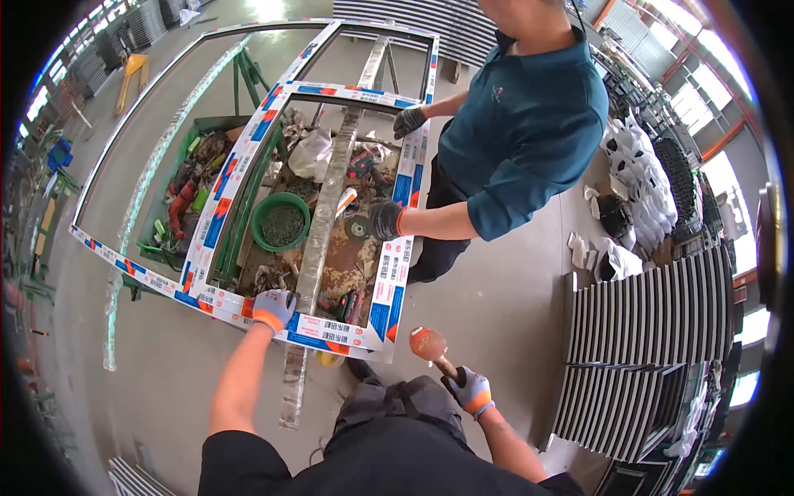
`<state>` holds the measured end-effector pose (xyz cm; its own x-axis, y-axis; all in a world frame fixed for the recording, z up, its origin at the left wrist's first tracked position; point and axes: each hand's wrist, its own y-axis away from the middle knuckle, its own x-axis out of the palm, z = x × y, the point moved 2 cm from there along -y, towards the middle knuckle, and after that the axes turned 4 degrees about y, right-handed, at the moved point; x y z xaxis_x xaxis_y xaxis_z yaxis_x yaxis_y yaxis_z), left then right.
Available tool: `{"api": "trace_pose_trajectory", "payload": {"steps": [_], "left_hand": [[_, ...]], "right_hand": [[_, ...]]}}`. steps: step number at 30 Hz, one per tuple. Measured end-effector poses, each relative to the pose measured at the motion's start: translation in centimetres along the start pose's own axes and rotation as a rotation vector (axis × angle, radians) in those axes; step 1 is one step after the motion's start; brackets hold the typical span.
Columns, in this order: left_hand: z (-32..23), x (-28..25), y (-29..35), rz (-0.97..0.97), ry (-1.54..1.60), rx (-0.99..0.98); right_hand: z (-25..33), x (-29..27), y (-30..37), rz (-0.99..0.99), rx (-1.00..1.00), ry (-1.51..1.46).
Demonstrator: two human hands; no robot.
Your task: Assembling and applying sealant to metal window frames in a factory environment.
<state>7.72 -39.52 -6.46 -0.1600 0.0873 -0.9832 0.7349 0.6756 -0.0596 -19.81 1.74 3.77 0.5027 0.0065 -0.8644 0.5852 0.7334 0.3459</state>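
A large window frame, covered in white, blue and orange protective film, lies flat across a green metal stand with wrapped crossbars. My left hand, in a grey glove with an orange cuff, rests on its near rail, the fingers curled over the inner edge. Off the near right corner, my right hand is closed round the handle of a mallet with a reddish head. The mallet is apart from the frame. Across the right side stands a co-worker, whose dark-gloved hands are at the frame's right rail.
Beneath the frame, a tray holds a green basket of small metal pieces and several tools. A green bin with red and green tools stands left. Stacked dark profiles rise at the right, with white bags beyond. A yellow pallet jack is far left.
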Motion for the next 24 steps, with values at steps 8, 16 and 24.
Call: {"api": "trace_pose_trajectory", "payload": {"steps": [8, 16, 24], "left_hand": [[-2.5, -0.9, 0.4, -0.014, 0.129, -0.009], [-4.8, 0.2, 0.5, -0.051, 0.095, -0.124], [-4.7, 0.4, 1.0, -0.174, 0.06, -0.067]], "right_hand": [[1.7, -4.5, -7.4, 0.115, -0.152, 0.043], [5.6, -9.6, -15.7, 0.268, -0.412, -0.162], [6.3, -13.1, -23.2, 0.356, -0.681, -0.146]]}}
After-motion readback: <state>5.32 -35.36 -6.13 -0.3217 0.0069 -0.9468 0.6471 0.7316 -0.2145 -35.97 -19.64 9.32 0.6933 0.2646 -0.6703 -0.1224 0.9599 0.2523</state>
